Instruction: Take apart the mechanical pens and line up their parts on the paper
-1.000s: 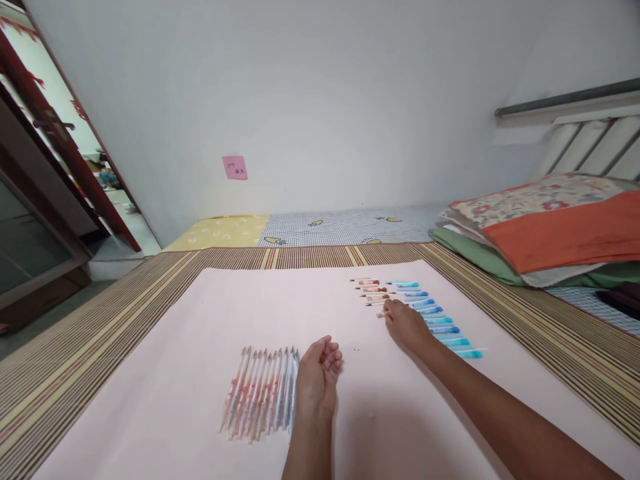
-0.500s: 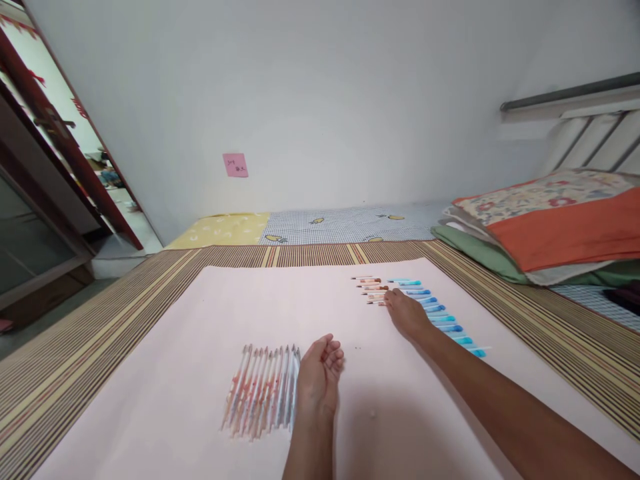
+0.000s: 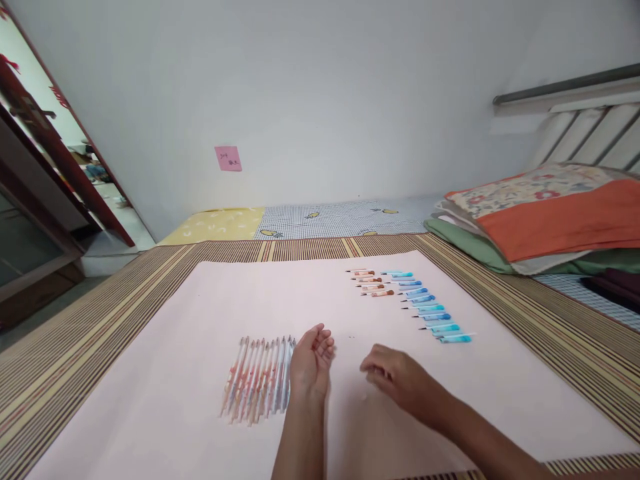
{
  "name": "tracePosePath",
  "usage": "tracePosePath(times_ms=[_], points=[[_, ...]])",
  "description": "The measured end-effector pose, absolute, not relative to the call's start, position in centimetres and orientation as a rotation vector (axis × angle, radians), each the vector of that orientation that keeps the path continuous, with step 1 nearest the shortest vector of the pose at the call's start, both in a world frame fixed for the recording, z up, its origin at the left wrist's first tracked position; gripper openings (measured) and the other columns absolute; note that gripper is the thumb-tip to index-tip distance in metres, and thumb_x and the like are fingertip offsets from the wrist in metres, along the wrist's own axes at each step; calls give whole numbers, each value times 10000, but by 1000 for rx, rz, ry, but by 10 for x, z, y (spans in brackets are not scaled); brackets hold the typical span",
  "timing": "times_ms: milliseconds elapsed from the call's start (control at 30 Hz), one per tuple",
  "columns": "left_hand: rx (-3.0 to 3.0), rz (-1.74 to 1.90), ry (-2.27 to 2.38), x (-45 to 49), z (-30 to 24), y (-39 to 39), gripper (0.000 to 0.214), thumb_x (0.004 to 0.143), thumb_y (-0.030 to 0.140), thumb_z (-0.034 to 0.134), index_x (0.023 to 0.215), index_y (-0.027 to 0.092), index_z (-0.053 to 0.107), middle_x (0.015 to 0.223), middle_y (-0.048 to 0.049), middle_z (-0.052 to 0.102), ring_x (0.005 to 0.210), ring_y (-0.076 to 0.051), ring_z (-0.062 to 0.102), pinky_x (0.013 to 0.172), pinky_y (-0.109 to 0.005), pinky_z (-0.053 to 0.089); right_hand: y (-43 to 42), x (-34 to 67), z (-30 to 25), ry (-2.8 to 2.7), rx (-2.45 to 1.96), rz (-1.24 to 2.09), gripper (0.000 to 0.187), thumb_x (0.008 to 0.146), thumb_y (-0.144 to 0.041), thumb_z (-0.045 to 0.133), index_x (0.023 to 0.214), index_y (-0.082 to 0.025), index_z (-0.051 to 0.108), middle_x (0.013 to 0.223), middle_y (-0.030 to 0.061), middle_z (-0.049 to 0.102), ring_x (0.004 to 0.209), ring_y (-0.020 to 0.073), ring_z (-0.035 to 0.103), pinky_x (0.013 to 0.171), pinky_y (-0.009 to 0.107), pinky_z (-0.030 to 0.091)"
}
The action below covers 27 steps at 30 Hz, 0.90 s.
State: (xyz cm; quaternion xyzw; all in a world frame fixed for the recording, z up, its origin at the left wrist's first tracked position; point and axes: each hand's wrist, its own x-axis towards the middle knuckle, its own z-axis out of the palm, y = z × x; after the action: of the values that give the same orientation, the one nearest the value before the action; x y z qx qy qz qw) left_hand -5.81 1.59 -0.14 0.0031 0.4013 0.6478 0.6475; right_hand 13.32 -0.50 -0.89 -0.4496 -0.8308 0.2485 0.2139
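Observation:
My left hand [image 3: 313, 360] rests on its side on the pale paper sheet [image 3: 165, 373], its fingers loosely curled with nothing visible in them. It lies against the right end of a tight row of slim patterned pens [image 3: 255, 380], whose tips point away from me. Over the paper further right is my right hand [image 3: 397, 377], fingers bent and thumb apart, with no object visible in it. Beyond it, slim pieces with blue ends [image 3: 433, 308] form a slanting column, thin dark-tipped sticks among them. Similar pieces with brown ends [image 3: 373, 280] lie to their left.
The paper lies on a striped mat [image 3: 150, 273]. Folded bedding [image 3: 540, 213] is stacked at the right, beside a radiator [image 3: 590, 133]. A pink note [image 3: 228, 159] sticks to the wall. An open doorway [image 3: 100, 180] stands at the left.
My right hand has left the brown-ended pieces and come back toward me and slightly left. My left hand stays beside the pens. The view has shifted slightly.

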Motion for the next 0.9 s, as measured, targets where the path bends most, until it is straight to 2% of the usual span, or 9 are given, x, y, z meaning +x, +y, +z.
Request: tracePosePath(times_ms=[100,233,300,433,667,800,900], points=[[6,1473,907,-59,-1,15,130,884,55,567,808,76,670,631,-69,678,475,-97,610,448,-168,497,-31,124,-23,-2413,-1281,547,221,902,-96,483,945,-205,670,944,49,659,849,182,634,746,285,461],[-1,1484,909,-61,-1,16,122,875,49,580,804,79,675,635,-72,678,480,-104,617,452,-174,506,-36,116,-41,-2485,-1355,273,277,916,-40,439,755,-197,600,845,35,634,756,167,594,681,281,425],[-10,1492,915,-63,-1,17,123,874,46,584,801,77,678,640,-76,680,484,-103,619,457,-172,509,-35,113,-43,-2522,-1344,181,264,886,-15,465,737,-197,584,843,36,633,740,168,578,667,284,405],[-10,1488,908,-64,-1,17,124,881,41,579,813,76,678,648,-72,682,490,-103,621,465,-179,518,-35,108,-38,-2572,-1318,214,212,823,-8,525,827,-203,609,923,38,650,780,181,589,690,285,405],[1,1478,896,-63,-2,16,127,886,40,582,805,80,671,643,-66,672,490,-101,619,456,-172,510,-36,100,-43,-2640,-1297,137,250,724,21,510,811,-201,586,888,52,647,733,192,570,667,294,391],[-11,1476,891,-63,-1,16,125,884,48,583,802,87,670,647,-66,671,498,-103,623,461,-174,516,-7,115,-34,-2445,-1321,255,175,853,-78,460,777,-204,553,791,30,622,674,165,555,627,274,369],[-10,1471,892,-63,-1,17,114,880,51,588,807,86,669,645,-65,670,496,-106,622,458,-179,515,38,137,-22,-2156,-1531,302,189,857,-87,437,761,-211,541,718,2,602,624,145,534,594,255,331]])
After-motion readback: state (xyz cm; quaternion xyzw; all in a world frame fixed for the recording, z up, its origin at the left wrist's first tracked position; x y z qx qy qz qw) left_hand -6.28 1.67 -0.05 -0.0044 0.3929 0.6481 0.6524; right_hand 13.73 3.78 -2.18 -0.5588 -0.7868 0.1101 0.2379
